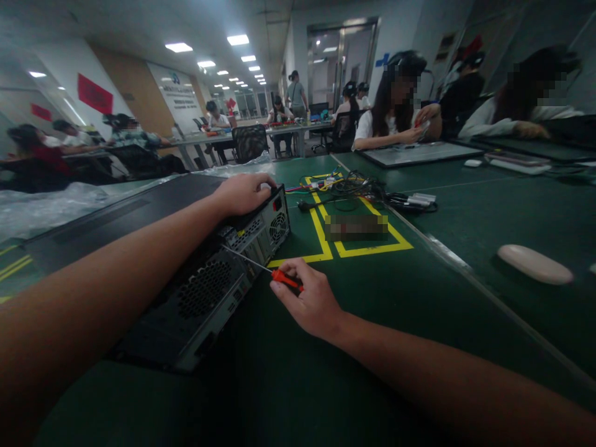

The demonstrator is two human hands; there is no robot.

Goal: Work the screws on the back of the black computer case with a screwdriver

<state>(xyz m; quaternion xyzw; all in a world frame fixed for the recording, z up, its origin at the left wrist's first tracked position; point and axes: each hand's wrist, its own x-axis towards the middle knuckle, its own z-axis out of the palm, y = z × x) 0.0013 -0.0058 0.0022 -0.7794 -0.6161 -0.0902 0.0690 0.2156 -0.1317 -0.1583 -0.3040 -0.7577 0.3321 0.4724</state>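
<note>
A black computer case (200, 338) lies on its side on the green table, its metal rear panel with vents and slots facing me. My left hand (244, 194) rests on the top of the case near the far rear corner, fingers bent over the edge. My right hand (307, 298) is closed around the orange handle of a screwdriver (285, 279), in front of the rear panel. The screwdriver's thin shaft points up and left, and its tip reaches the panel above the large round vent grille (207, 288). Whether the tip sits in a screw is too small to tell.
Tangled cables (358, 186) lie beyond the case, by yellow tape (377, 250) on the table (419, 310). A blurred-out dark object (356, 228) sits inside the tape. A pale oval case (535, 264) is at right. Clear plastic wrap (69, 198) lies at left. Other people work behind.
</note>
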